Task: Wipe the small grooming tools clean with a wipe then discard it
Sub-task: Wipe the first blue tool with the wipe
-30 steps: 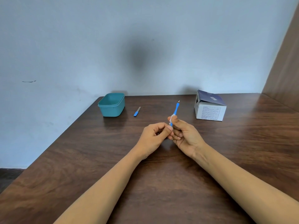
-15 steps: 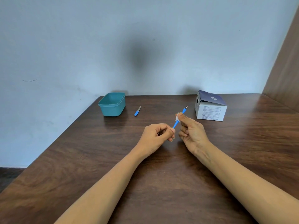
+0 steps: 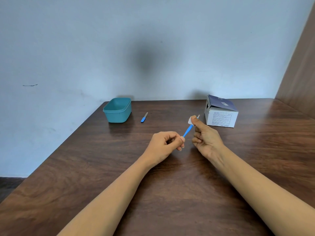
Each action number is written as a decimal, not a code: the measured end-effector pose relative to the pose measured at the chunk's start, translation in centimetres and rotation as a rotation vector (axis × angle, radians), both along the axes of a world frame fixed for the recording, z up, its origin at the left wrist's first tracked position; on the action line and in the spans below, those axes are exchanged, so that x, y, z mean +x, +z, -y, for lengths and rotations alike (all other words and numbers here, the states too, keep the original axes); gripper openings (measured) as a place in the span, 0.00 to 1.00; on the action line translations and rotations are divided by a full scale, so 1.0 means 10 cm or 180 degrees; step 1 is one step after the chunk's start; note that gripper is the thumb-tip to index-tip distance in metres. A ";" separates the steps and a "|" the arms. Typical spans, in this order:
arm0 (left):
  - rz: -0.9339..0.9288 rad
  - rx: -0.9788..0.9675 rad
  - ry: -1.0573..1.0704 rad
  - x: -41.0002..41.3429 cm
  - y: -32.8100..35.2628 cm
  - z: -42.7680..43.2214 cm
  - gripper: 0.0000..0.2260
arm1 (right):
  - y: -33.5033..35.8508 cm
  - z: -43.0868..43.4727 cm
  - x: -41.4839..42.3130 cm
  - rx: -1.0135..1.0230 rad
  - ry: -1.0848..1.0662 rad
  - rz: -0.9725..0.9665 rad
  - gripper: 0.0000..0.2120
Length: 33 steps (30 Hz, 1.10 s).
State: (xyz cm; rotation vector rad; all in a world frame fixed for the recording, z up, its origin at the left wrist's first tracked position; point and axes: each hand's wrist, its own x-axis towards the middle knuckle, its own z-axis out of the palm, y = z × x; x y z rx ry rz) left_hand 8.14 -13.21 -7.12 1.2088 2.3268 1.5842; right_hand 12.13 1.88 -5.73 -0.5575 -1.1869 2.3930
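Currently the blue-handled tool [image 3: 188, 129] is held in the air above the middle of the desk [image 3: 102, 167], spanning the gap between the two hands. Its long axis slants from the near left up toward the far right, pointing roughly at the white box [image 3: 221, 116] by the desk's far right corner.

The left hand [image 3: 163, 145] pinches the lower, handle end between thumb and forefinger, with the other fingers curled in. The right hand [image 3: 207, 139] is at the upper end, thumb and forefinger pinched on the white wipe [image 3: 190, 120], which is folded round the shaft close to the tip. A pale sliver of tip shows just beyond the wipe.

So the wipe is almost at the tool's far end, and the bare blue handle lies down and to the left of the right hand's grip. Any further stroke, I judge, must run along that slant, either off the tip or back down the handle.

A second tool [image 3: 144, 117] lies flat toward the desk's far edge, well apart from both hands and nearer the left one. It is just right of the teal tub [image 3: 117, 110] at the far left corner, and it probably comes next.
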 end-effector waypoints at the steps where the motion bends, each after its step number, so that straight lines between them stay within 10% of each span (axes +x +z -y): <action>1: 0.0003 -0.0008 0.0009 0.00 0.00 0.00 0.10 | 0.00 0.00 0.00 -0.0021 0.0008 -0.0020 0.05; 24: 0.0039 -0.0122 -0.0013 0.04 0.04 0.02 0.09 | -0.02 -0.10 0.00 0.0249 0.0308 -0.0276 0.11; 33: -0.0083 -0.0044 0.0147 0.01 0.02 0.03 0.12 | -0.05 0.13 0.10 0.1416 0.0740 -0.0047 0.11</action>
